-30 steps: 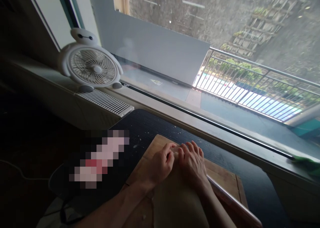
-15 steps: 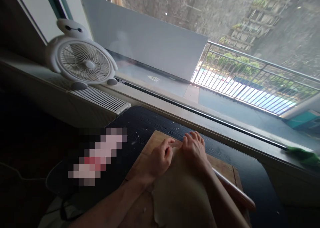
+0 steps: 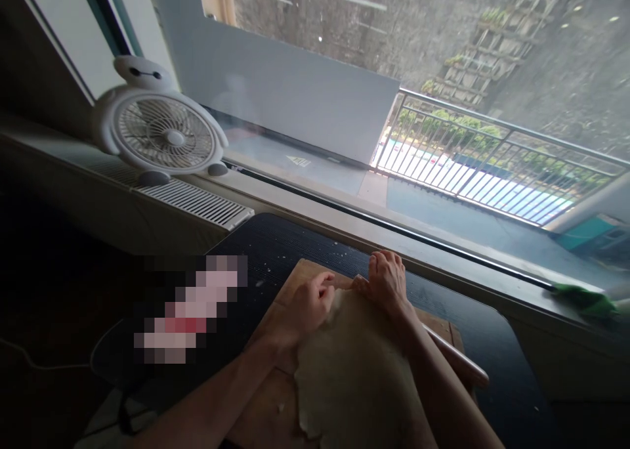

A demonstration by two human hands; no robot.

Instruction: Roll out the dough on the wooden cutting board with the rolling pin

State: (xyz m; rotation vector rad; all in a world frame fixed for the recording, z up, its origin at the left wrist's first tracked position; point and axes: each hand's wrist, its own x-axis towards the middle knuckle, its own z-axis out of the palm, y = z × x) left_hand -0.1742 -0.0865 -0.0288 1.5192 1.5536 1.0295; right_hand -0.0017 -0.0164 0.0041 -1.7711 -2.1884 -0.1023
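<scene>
Here, the dough [image 3: 354, 363] lies on the board [image 3: 290, 288], its far end at the curled left hand [image 3: 311, 304] and right hand [image 3: 387, 279], near the board's far edge. Whether either grips, I cannot tell

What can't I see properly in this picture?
In the head view:
Shiny brown wooden rod: its far end is hidden by the right forearm.
Pale, flat dough sheet: the bottom edge cuts off its near end.
Green lump at right: too blurred to name.
Pink-and-grey blocky patch: masks whatever is behind it.
</scene>
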